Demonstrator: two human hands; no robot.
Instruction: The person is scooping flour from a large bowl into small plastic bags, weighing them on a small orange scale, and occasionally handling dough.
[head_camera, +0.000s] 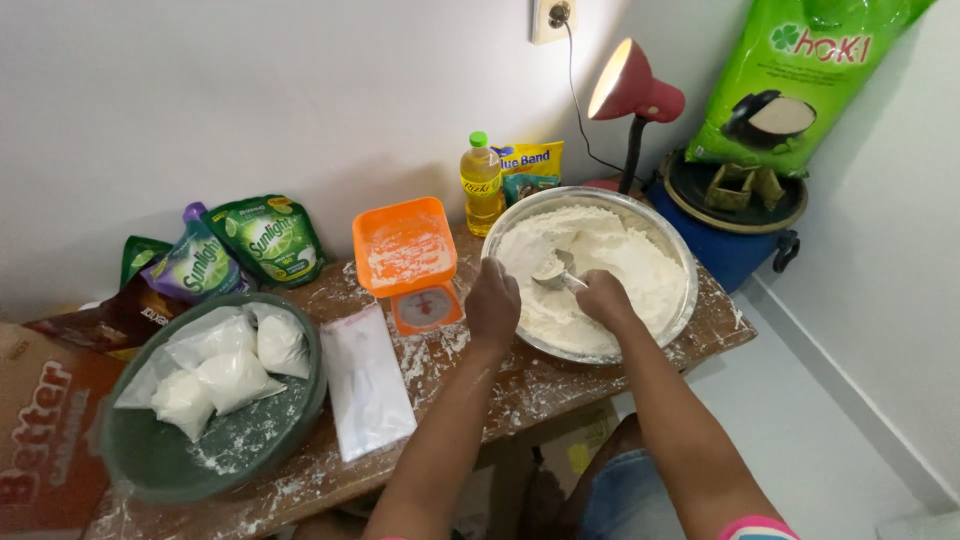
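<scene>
Metal scoop (553, 271): small, silver, dusted white, bowl of the scoop sunk into the heaped flour (610, 262). Its long axis runs roughly level, scoop end toward the left, handle toward the right. Location: inside the large steel bowl (688, 285) at the right end of the wooden tabletop (520, 390). Right hand (603, 298) is closed around the handle. Left hand (493, 300) rests curled at the bowl's near-left rim; whether it grips anything cannot be told.

Plain white wall (250, 90) far, lit red desk lamp (632, 88) far right, floury wooden table (520, 390) near, pale floor (800, 430) right.
</scene>
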